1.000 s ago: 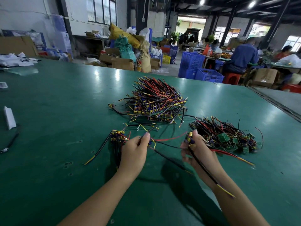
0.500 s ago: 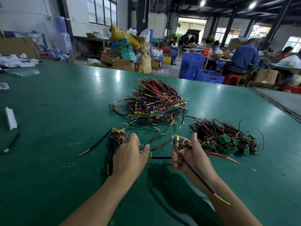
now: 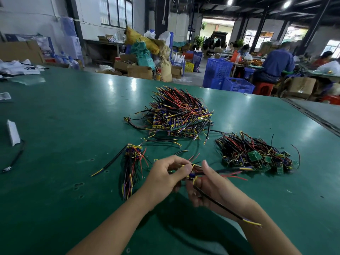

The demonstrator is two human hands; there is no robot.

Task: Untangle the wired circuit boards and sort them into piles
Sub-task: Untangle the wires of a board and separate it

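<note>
A wired circuit board (image 3: 192, 175) with blue and yellow parts sits between my two hands above the green table (image 3: 55, 190). My left hand (image 3: 165, 178) pinches its wires from the left. My right hand (image 3: 211, 186) grips it from the right, and a long black cable (image 3: 220, 205) trails back over my right wrist. A small sorted bundle (image 3: 133, 162) lies just left of my left hand. The big stacked pile (image 3: 180, 115) is farther back, and a tangled pile with green boards (image 3: 255, 155) lies to the right.
A loose black cable with a yellow tip (image 3: 110, 162) lies left of the small bundle. A white packet (image 3: 12, 132) and a black cord (image 3: 12, 161) lie at the far left. The table's right edge (image 3: 312, 118) runs diagonally. Blue crates (image 3: 228, 78) and seated people stand beyond.
My hands have come together from about a hand's width apart. The board in my right hand moved left to meet my left hand, which left the table and now pinches its wires.
</note>
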